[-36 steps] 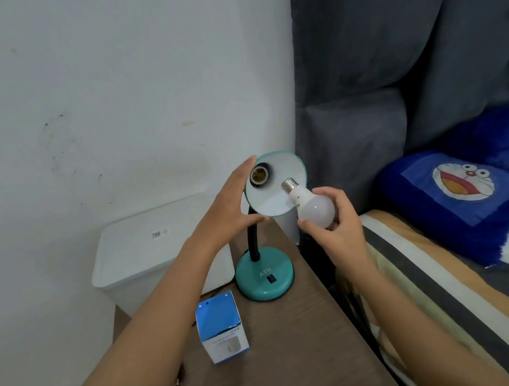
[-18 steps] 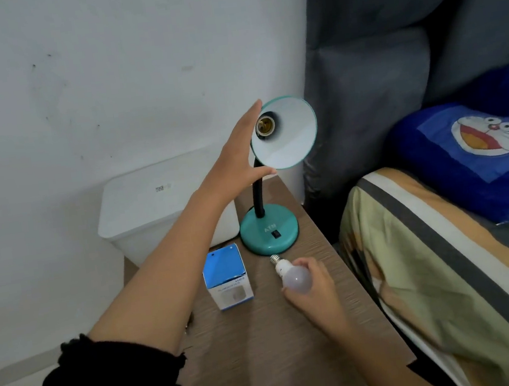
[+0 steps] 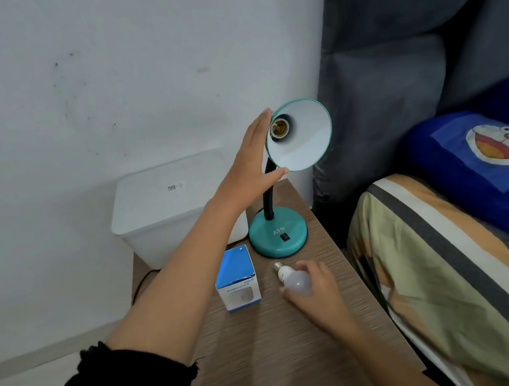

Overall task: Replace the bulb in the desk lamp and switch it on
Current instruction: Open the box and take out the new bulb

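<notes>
A teal desk lamp point(image 3: 278, 236) stands at the back of the wooden bedside table point(image 3: 280, 348). Its shade point(image 3: 302, 138) is tipped up toward me, and the brass socket point(image 3: 279, 126) inside is bare. My left hand point(image 3: 251, 161) cups the shade from behind and below, thumb under the rim. A white bulb point(image 3: 291, 279) lies on the table in front of the lamp base, screw cap pointing toward the base. My right hand point(image 3: 316, 287) rests on the bulb's globe, fingers curled around it. A blue and white bulb box point(image 3: 237, 279) stands left of the bulb.
A white lidded bin point(image 3: 166, 209) sits behind the table against the wall. A black cable point(image 3: 140, 285) runs down the table's left edge. A bed with a striped cover point(image 3: 445, 266) and a blue cartoon pillow point(image 3: 489, 153) adjoins the table on the right, under a grey headboard point(image 3: 393, 81).
One second ago my right hand held the bulb up beside the shade. It has carried the bulb down onto the table. My left hand has stayed on the shade.
</notes>
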{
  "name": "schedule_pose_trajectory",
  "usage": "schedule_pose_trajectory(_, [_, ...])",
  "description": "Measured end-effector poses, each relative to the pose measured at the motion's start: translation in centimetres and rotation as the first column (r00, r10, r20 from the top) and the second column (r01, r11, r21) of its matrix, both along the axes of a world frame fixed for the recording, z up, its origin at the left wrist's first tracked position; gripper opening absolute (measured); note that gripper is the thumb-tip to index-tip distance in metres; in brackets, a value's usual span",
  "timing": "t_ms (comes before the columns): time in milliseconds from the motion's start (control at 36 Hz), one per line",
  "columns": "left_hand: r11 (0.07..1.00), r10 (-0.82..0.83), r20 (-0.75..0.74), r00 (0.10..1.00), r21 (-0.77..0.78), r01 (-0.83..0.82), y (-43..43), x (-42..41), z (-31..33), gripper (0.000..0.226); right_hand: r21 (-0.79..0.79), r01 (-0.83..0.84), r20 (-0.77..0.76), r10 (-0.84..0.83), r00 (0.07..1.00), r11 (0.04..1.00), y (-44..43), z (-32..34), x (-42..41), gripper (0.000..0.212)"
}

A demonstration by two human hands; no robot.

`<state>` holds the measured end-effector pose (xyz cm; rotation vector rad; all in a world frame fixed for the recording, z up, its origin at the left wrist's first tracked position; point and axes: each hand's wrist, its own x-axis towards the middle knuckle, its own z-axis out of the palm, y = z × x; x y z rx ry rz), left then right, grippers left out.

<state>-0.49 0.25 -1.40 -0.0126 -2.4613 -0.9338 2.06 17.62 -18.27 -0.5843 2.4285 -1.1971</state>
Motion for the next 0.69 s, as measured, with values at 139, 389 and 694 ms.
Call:
schedule_pose_trajectory(139, [0.993,0.033,0.023,0.999,0.112,-0.036,-0.6,3.1,-1.0,0.077,-0.153,-0.027,-0.148,0.005,0.989,0.988,-0.6,2.0,-0.4,0.048])
schedule_pose_trajectory(389, [0.971,0.062,0.367,0.928,0.192,-0.141,-3.8,12.9,-6.6,0.065,-0.232,-0.313,-0.28,0.245,0.928,0.921,-4.3,5.5,-1.1,0.035])
schedule_pose_trajectory(694, [0.974,0.1,0.59,0.801,0.107,-0.201,-3.5,15.3,-10.9,0.102,0.09,-0.553,-0.279,0.554,0.784,0.828,-6.4,5.5,-1.5,0.063])
